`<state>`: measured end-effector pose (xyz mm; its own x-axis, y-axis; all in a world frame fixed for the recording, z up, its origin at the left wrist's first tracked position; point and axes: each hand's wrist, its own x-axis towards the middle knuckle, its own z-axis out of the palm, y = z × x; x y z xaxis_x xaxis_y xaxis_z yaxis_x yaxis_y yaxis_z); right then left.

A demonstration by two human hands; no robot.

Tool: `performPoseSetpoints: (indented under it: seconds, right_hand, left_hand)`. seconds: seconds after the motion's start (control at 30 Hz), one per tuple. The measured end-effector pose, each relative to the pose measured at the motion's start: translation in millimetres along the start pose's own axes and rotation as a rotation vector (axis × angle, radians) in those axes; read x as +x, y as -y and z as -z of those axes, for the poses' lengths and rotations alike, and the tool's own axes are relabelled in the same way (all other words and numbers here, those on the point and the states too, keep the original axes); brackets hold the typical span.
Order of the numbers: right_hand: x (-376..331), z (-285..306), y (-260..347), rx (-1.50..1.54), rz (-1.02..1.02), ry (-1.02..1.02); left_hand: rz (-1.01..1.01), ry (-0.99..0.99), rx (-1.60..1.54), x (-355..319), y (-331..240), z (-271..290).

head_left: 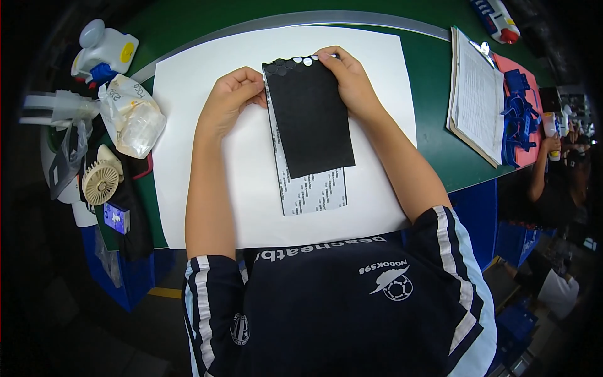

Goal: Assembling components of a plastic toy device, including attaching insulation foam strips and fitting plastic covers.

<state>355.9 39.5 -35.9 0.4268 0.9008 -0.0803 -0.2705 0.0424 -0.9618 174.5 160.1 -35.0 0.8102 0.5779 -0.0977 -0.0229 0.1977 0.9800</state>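
Peeling stage: black die-cut foam sheet [309, 116] on white paper [195, 113], left hand [231, 94] pinching its left edge, right hand [349, 78] gripping the top corner; next, probably, careful lifting of single dots.

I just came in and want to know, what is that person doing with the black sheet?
A person at a green table holds a black sheet of small round pads over a big white sheet of paper. The left hand grips its left edge, and the right hand pinches the top corner, where a few round holes show white. A white backing strip pokes out below.
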Motion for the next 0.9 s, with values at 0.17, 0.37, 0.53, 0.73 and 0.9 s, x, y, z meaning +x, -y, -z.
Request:
performPoseSetpoints:
  seconds: [0.17,0.37,0.53,0.73,0.9]
  right_hand:
    - [-0.7,0.8,-1.1,-0.017,0.011,0.005]
    - [-1.9,0.6,0.8,-0.025,-0.002,-0.014]
    - [-1.3,0.5,2.8,0.003,-0.003,-0.015]
    - [-2.5,-0.3,2.3,-0.021,0.003,-0.026]
    - [-4.0,-0.9,2.3,-0.014,-0.008,-0.026]
  left_hand:
    - [0.002,0.004,0.026,-1.0,-0.3,-0.2]
    - [0.005,0.009,0.029,-0.1,1.2,1.1]
    - [0.002,0.012,0.018,0.3,-0.4,0.5]
    - [0.006,0.013,0.019,-1.2,0.4,0.3]
    - [0.007,0.019,0.010,-2.1,-0.2,-0.7]
